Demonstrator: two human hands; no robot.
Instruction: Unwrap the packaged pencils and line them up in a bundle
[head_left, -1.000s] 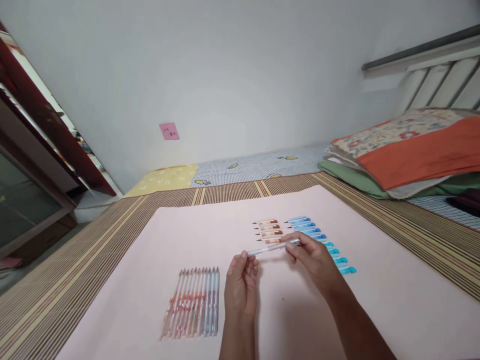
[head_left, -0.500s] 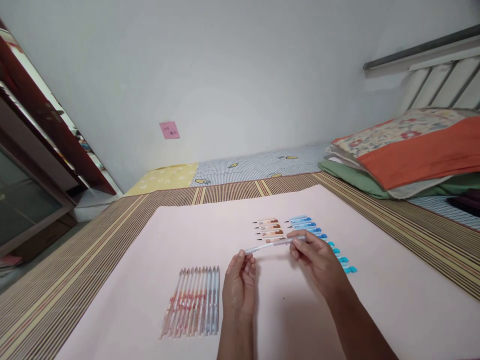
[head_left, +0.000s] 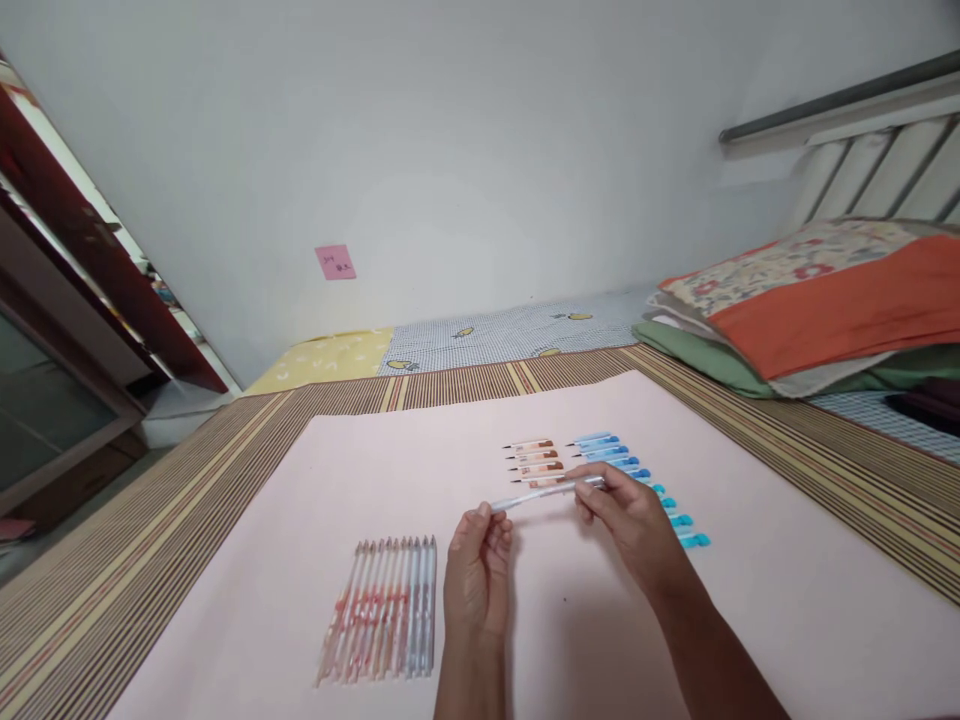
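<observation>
A slim, pale, translucent pen (head_left: 534,494) is held level above the pink sheet (head_left: 262,520), with one end in each hand. My left hand (head_left: 480,560) pinches its left end between thumb and fingertips. My right hand (head_left: 626,510) grips the right end, covering part of it. To the left of my left hand lies a row of clear pens (head_left: 382,610), side by side, with reddish and bluish-grey barrels. Beyond my right hand are several brown-and-white pencil-like pieces (head_left: 536,455) and a column of blue ones (head_left: 600,450), partly hidden by that hand.
The sheet rests on a striped mat (head_left: 187,480). Folded bedding (head_left: 832,300) is stacked at the right, below a radiator (head_left: 877,165). A pink note (head_left: 334,262) sticks to the wall behind. At the far left stands a dark red door frame (head_left: 97,230).
The two ends of the pen have come slightly closer together, my right hand shifting a little left. The pale gap along the pen's middle looks smaller. The view has shifted slightly.
</observation>
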